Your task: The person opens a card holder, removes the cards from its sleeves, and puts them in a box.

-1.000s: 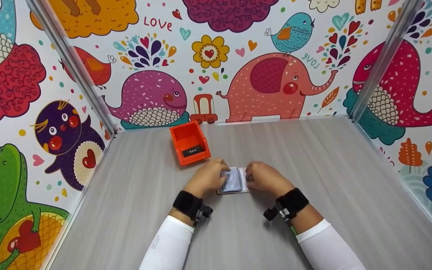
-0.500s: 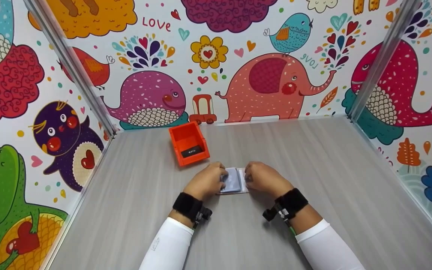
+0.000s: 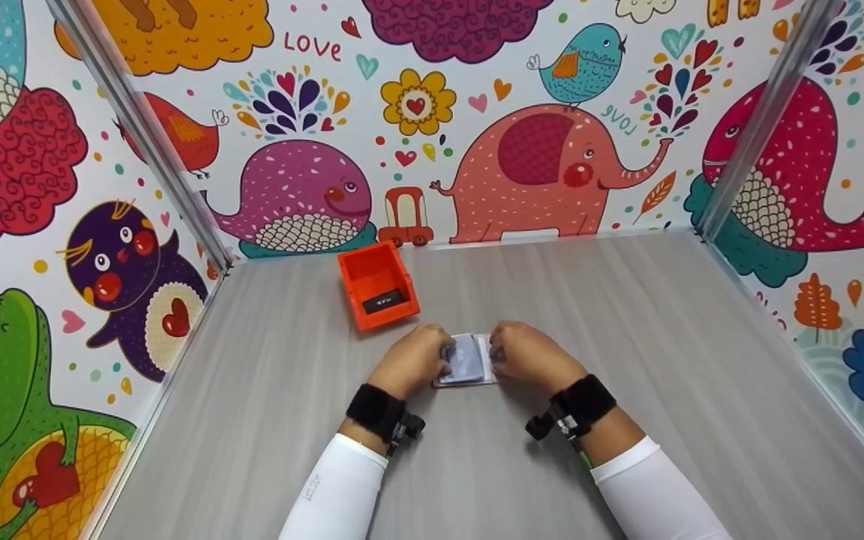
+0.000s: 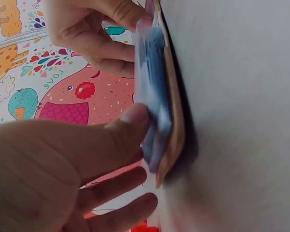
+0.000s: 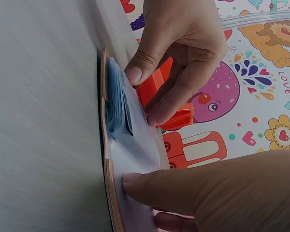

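Note:
A small card holder (image 3: 466, 361) with a brown cover lies open on the table in the head view. Its bluish clear sleeves (image 5: 118, 104) are stacked on the left side, and a pale page (image 5: 135, 154) shows on the right. My left hand (image 3: 411, 361) holds the left side, thumb on the sleeves and fingers at the far edge. On the opposite side, my right hand (image 3: 533, 357) grips the right edge with its thumb on the pale page. From the left wrist view, the cover (image 4: 175, 130) appears edge-on, close to the tabletop. Some fingertips are hidden behind the holder.
An orange bin (image 3: 351, 289) stands beyond my left hand, with a black flat item (image 3: 385, 301) inside. Walls printed with cartoon animals (image 3: 537, 180) border the grey table (image 3: 627, 315) at the back and sides.
Both hands stay at the card holder, with only slight finger shifts on the left. The sleeves lie nearly as before, and the bin has not moved.

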`<state>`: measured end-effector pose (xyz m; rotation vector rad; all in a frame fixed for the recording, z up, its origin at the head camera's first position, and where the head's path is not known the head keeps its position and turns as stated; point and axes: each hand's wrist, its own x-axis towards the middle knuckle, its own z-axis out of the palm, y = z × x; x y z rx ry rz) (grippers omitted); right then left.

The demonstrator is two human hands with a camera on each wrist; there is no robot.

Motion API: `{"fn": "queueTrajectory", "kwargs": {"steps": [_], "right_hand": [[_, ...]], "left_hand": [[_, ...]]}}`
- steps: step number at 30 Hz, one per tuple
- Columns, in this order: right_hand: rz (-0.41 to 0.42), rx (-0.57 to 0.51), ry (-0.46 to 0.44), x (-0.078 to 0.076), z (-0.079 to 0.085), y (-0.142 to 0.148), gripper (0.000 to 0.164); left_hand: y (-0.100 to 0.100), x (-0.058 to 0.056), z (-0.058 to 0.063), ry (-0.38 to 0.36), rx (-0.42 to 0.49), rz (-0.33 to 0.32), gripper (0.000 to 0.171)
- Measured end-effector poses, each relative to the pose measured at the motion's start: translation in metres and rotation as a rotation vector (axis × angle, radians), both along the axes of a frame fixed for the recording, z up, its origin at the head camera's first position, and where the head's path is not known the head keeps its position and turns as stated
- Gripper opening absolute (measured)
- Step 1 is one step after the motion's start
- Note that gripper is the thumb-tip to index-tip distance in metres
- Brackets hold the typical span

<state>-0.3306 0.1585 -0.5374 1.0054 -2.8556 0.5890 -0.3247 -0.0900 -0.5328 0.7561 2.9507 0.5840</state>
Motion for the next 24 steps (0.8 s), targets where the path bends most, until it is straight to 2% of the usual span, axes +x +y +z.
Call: {"fn": "queueTrajectory", "kwargs": {"steps": [10, 14, 18, 21, 24], "right_hand": [[-0.03, 0.004, -0.002, -0.002, 0.0, 0.002, 0.007], [-0.095, -0.015, 0.0, 0.0, 0.002, -0.003, 0.006], [-0.172, -0.116, -0.069, 0.005, 0.008, -0.014, 0.014], [-0.142, -0.197, -0.13, 0.01, 0.013, -0.023, 0.022], [-0.08, -0.231, -0.145, 0.012, 0.014, -0.028, 0.027]], "left_hand": [[0.005, -0.003, 0.0, -0.06, 0.056, 0.006, 0.039], [0.005, -0.004, -0.001, -0.048, 0.066, -0.01, 0.035], [0.006, -0.006, -0.001, -0.04, 0.072, -0.008, 0.033], [0.006, -0.006, 0.0, -0.025, 0.072, -0.006, 0.029], [0.005, -0.005, 0.0, -0.016, 0.064, -0.008, 0.027]]}}
